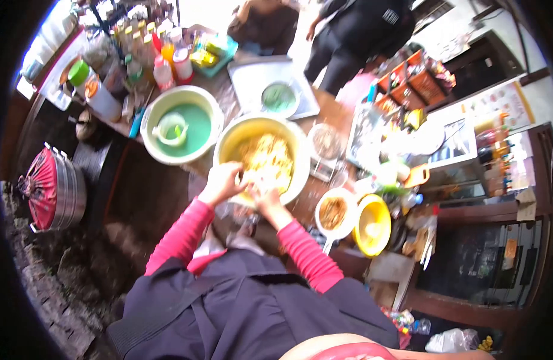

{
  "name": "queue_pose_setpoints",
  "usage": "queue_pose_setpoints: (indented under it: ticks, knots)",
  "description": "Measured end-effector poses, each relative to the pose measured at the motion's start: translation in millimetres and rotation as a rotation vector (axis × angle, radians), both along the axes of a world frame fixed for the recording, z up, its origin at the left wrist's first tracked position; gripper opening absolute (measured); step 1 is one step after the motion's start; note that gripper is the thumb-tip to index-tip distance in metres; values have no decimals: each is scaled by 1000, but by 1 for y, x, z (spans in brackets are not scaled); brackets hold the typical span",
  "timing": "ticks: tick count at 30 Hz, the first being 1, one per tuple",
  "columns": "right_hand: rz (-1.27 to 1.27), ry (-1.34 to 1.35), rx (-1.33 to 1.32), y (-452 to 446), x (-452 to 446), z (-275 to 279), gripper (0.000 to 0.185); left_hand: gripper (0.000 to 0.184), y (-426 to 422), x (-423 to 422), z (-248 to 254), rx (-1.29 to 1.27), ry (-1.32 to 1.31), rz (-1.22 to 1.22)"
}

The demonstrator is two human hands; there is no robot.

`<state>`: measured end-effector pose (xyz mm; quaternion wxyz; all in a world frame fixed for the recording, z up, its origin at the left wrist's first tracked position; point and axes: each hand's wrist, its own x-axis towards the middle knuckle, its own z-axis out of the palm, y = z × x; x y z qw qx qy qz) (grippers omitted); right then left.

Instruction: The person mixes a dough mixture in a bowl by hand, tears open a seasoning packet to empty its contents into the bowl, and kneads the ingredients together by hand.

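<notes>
A large pale-yellow basin (301, 138) stands on the table in front of me, holding yellowish, crumbly-looking food (267, 153). My left hand (222, 182) is over its near left rim, thumb and fingers curled together in a pinch. Close beside it, my right hand (269, 201) reaches over the near rim with its fingers bunched at a whitish patch of the food. Blur hides what either hand has between its fingertips. Left of this basin is a pale-green basin (147, 123) of green liquid (199, 123), with a small pale container (170, 131) in it.
On the right are a white long-handled strainer (351, 207) of brown food and a yellow basin (381, 225). A tray (309, 96) with a green-filled bowl (280, 98) lies behind. Bottles (163, 73) crowd the back left. A steamer pot (66, 189) stands far left; two people stand beyond the table.
</notes>
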<state>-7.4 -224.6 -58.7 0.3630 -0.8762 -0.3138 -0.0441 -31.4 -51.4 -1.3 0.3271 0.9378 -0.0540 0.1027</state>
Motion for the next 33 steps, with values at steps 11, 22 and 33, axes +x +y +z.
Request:
queue_pose_setpoints:
  ticks: [11, 22, 33]
  knots:
    - [208, 56, -142, 0, -17, 30, 15, 23, 12, -12, -12, 164, 111, -75]
    - [-238, 767, 320, 8, 17, -5, 15, 16, -16, -9, 15, 105, -74, -137]
    - [-17, 1434, 1118, 31, 21, -31, 36, 10, -46, -24, 18, -130, -202, -287]
